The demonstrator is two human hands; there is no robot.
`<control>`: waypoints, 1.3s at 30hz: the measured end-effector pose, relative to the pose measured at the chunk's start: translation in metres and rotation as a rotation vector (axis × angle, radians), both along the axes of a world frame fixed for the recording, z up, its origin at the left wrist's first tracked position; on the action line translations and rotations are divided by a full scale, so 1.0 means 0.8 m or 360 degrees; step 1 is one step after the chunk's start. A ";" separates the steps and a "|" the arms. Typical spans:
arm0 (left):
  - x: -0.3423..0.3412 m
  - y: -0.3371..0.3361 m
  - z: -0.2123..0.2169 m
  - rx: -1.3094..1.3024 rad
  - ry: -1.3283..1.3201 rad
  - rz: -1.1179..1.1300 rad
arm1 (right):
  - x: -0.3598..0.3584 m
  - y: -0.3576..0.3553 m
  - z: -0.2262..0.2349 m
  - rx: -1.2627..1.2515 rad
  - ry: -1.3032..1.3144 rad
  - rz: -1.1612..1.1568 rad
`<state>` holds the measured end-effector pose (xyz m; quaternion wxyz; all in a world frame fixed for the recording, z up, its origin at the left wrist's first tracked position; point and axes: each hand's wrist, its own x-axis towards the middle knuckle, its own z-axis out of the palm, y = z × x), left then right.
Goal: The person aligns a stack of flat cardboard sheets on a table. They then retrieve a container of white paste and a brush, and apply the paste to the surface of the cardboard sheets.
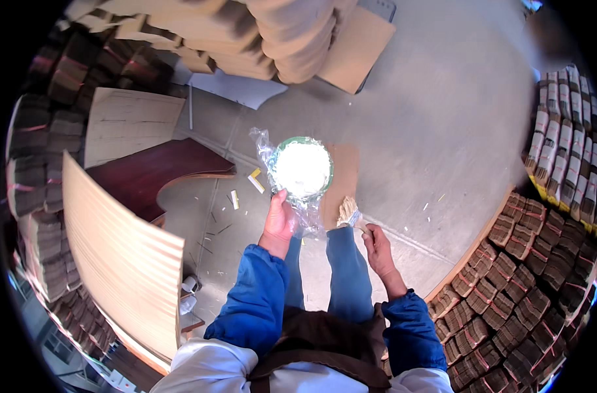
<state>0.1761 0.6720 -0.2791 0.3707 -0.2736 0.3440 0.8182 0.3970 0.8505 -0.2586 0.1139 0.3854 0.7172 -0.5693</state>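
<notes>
A bright tub (303, 169) is held out in front, gripped by the left hand (279, 221). Near it, a brush (348, 209) is gripped by the right hand (378, 247). Dipping is maybe being readied; the tub should be kept flat.

Wears a loose, whitish top (210, 367), softly creased at the shoulders. Covers both forearms with blue oversleeves: brighter and wrinkled on the left one (249, 288), deeper navy and gathered toward the wrist on the right one (413, 334). Adds a dark brown apron (321, 331) over the front, with a curved band and a narrow strap at the chest. Shows plain blue trousers (347, 275) below. Leaves the left hand (278, 223) and right hand (379, 249) bare.
</notes>
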 end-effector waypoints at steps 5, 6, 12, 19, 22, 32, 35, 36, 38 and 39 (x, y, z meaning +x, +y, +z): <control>0.017 -0.033 0.183 0.0100 0.0172 0.0186 | 0.008 -0.019 0.122 -0.0121 0.0240 0.0070; 0.021 -0.035 0.212 0.0110 0.0209 0.0223 | 0.009 -0.024 0.140 -0.0235 0.0324 -0.0007; 0.028 -0.098 0.337 0.0227 0.0491 0.0360 | 0.022 -0.065 0.202 -0.0989 0.0646 -0.0491; 0.078 -0.261 0.404 0.0174 0.0519 0.0283 | 0.119 -0.002 0.247 -0.0273 0.0405 -0.0567; 0.128 -0.357 0.405 0.0220 0.0513 0.0165 | 0.161 0.031 0.290 0.0325 0.0374 -0.0533; 0.330 -0.686 0.391 0.0025 0.0404 0.0458 | 0.021 -0.100 0.431 -0.0224 0.1128 -0.0636; 0.368 -0.742 0.401 -0.0051 0.0377 0.0735 | -0.079 -0.142 0.440 -0.0564 0.1261 -0.0546; 0.377 -0.763 0.395 -0.0080 0.0399 0.0812 | -0.111 -0.157 0.437 -0.0682 0.1293 -0.0522; 0.382 -0.811 0.394 -0.0211 0.0443 0.0961 | -0.179 -0.216 0.448 -0.0908 0.1247 -0.0397; 0.388 -0.832 0.396 -0.0291 0.0449 0.1040 | -0.202 -0.258 0.457 -0.1011 0.1225 -0.0292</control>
